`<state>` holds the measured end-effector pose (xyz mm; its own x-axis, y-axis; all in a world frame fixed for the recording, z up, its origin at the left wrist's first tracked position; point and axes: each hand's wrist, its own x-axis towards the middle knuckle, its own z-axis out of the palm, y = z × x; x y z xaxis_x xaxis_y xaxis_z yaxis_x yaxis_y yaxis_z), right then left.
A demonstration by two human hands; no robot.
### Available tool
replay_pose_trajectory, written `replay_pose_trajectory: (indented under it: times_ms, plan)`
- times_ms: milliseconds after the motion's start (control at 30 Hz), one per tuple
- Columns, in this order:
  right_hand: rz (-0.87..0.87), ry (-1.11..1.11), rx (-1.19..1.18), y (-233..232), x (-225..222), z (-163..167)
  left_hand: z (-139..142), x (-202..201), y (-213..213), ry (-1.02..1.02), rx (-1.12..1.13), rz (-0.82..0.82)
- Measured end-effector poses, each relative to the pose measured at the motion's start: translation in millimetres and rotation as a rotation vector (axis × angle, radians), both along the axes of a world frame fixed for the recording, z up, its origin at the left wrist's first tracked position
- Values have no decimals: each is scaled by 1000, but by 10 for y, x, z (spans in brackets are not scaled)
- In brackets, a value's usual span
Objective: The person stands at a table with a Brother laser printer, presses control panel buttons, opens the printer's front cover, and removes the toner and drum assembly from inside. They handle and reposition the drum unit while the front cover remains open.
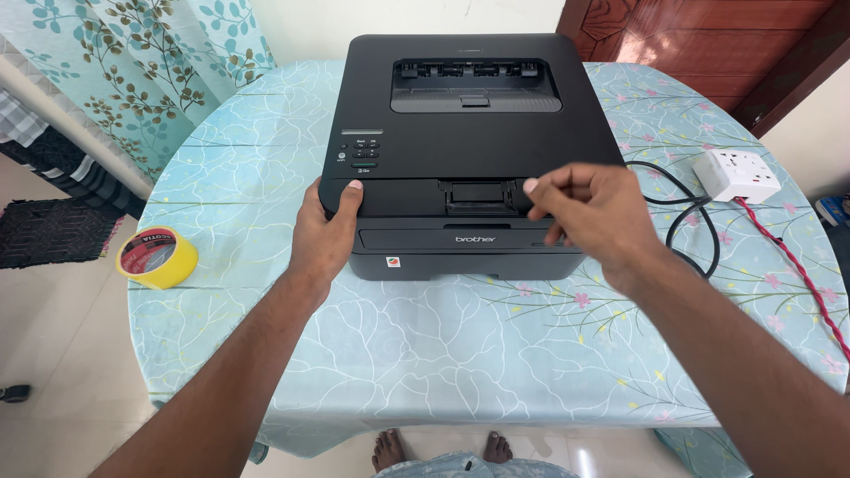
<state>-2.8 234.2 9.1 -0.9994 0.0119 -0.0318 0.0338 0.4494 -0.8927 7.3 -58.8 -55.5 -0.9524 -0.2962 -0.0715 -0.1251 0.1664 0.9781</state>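
The black printer point(460, 133) on the table point(425, 354) is gripped at its front-left corner by the left hand point(326, 232). Right hand point(595, 212), empty and loosely curled, is held just beside the front cover latch point(476, 195); a fingertip pull is likely needed.

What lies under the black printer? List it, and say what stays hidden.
The printer sits on a round table's pale blue floral cloth. The cloth beneath it is covered; left hand grips its front corner.
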Motion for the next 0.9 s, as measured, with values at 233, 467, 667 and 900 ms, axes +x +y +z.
replay_pose_trajectory:
  times_ms: [233, 467, 667, 900]
  plan:
    - [98, 199, 536, -155, -374, 181, -13, -47, 2, -3, -16, 17]
    - [174, 213, 755, -555, -591, 105, -70, -119, -49, 62, 24, 21]
    - [210, 198, 804, -643, -721, 62, -126, -217, -64, 102, 66, 48]
    - [200, 176, 803, -623, -895, 30, -155, -386, -29, 101, 70, 74]
